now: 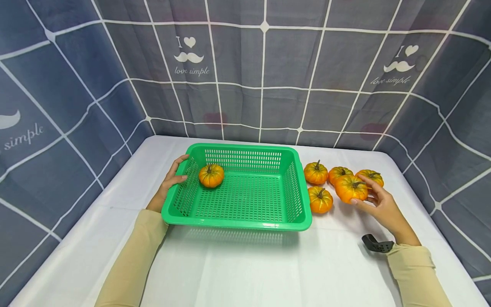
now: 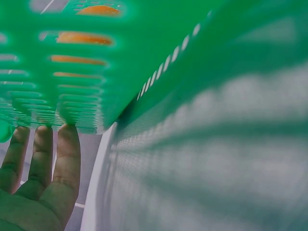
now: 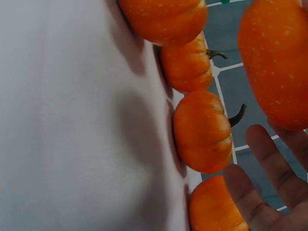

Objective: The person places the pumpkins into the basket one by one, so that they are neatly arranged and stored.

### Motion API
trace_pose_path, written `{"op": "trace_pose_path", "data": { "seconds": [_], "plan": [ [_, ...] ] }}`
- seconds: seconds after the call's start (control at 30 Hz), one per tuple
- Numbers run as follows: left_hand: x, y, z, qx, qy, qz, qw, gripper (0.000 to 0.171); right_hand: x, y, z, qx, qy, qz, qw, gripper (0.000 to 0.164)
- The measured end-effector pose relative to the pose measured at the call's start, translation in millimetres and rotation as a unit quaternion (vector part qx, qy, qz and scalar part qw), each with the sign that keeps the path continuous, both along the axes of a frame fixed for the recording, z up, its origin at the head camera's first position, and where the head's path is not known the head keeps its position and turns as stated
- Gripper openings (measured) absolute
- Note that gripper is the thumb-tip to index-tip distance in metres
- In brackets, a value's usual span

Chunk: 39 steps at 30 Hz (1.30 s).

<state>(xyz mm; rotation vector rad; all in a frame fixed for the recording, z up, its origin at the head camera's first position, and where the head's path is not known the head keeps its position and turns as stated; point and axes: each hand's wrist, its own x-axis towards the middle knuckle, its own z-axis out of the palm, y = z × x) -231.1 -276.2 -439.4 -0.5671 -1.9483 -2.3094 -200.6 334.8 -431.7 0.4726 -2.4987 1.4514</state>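
While the left hand [image 1: 171, 181] steadies the green basket [image 1: 251, 226] at its 9 o'clock side, the right hand [image 1: 377, 207] holds a pumpkin [image 1: 350, 189] off the white table [image 1: 245, 268], out past the basket's 3 o'clock wall. The right thumb and forefinger pinch that pumpkin at its sides; the right wrist view shows two other fingers spread apart and free of it. The left thumb lies on the rim, with fingers against the outer wall; the left wrist view is blurred and close, so I cannot tell how firmly they press.

Around the held pumpkin, others stand on the table: one at 2 o'clock [image 1: 374, 175], one at 11 [image 1: 339, 171], one at 10 [image 1: 316, 174] and one between 8 and 9 [image 1: 320, 202], near the basket. A single pumpkin [image 1: 211, 175] sits inside the basket, toward 10 o'clock.

The step in hand looks to be picking one pumpkin out of the cluster, just past the lift. From here, I judge, a move toward 9 o'clock would call for a steady pinch, height enough to clear the neighbours and the rim, and a still basket.
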Motion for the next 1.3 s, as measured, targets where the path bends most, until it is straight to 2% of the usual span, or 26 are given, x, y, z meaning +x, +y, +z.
{"op": "trace_pose_path", "data": {
  "seconds": [0.2, 0.6, 1.03, 1.3],
  "plan": [
    [1.2, 1.8, 2.5, 0.010, -0.024, -0.006, 0.9996, 0.068, 1.6, -0.5, 8.8, 0.018, -0.006, 0.018, 1.000, 0.076],
    [-0.5, 0.1, 0.5, 0.017, -0.010, -0.015, 0.9997, 0.067, 7.8, -13.1, 31.1, 0.058, 0.015, 0.062, 0.996, 0.079],
    [3.7, 1.5, 2.3, 0.020, -0.019, -0.020, 0.9994, 0.066, 4.7, -31.6, 39.9, 0.039, 0.033, 0.113, 0.992, 0.080],
    [3.9, 2.0, 3.5, 0.013, -0.022, -0.017, 0.9995, 0.067, 5.6, -41.6, 46.2, 0.045, 0.031, 0.121, 0.991, 0.081]
  ]
}}
